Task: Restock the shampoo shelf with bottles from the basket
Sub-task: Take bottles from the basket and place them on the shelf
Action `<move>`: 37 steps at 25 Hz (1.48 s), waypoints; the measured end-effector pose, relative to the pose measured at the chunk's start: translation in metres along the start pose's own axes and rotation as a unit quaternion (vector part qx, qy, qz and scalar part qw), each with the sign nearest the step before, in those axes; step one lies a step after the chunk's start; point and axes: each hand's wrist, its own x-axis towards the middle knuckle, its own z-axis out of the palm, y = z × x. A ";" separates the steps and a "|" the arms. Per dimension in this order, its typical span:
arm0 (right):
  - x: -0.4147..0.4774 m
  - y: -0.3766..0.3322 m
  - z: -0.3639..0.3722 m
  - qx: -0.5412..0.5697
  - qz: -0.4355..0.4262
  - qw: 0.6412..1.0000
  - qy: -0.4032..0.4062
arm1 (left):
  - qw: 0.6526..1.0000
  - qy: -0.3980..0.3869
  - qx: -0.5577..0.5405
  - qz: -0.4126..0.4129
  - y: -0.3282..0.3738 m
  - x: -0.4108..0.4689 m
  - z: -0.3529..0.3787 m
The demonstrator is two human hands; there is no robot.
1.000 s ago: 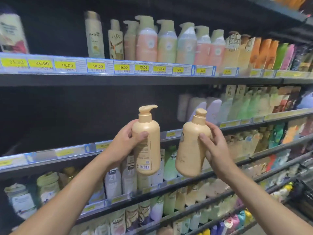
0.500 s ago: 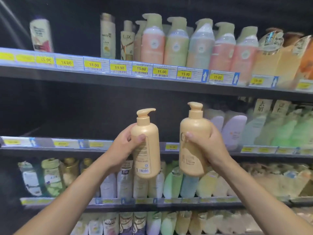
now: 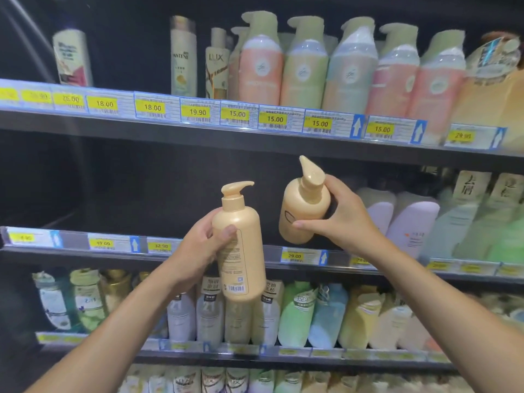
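I hold two tan pump bottles in front of a dark shelving unit. My left hand (image 3: 202, 248) grips the nearer bottle (image 3: 241, 251) upright, its back label and barcode facing me. My right hand (image 3: 344, 219) grips the second bottle (image 3: 302, 211), tilted with its pump leaning left, inside the gap above the middle shelf (image 3: 198, 255). That bottle hangs just over the shelf edge, left of the white bottles (image 3: 408, 222) standing there. The basket is not in view.
The left stretch of the middle shelf is dark, with nothing visible on it. The top shelf (image 3: 255, 137) carries pink and green pump bottles (image 3: 306, 69). Lower shelves (image 3: 283, 355) are packed with bottles and refill pouches. Yellow price tags line each shelf edge.
My right hand has pushed its bottle up and forward into the middle shelf gap and tilted it. The left bottle stays about where it was. The view has moved closer to the shelves.
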 end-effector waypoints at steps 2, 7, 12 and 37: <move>0.002 0.003 0.003 -0.011 0.029 0.999 -0.030 | 1.000 -0.007 0.005 0.000 0.000 -0.002 -0.002; 0.013 0.007 -0.004 -0.070 0.083 0.991 -0.079 | 1.000 -0.015 0.011 0.001 0.000 -0.004 0.000; 0.022 0.003 -0.010 -0.121 0.111 0.982 -0.092 | 1.000 -0.014 0.009 0.002 0.001 -0.006 0.001; -0.078 -0.026 0.006 0.259 0.164 0.928 -0.213 | 0.994 -0.093 -0.031 0.043 0.036 -0.003 0.033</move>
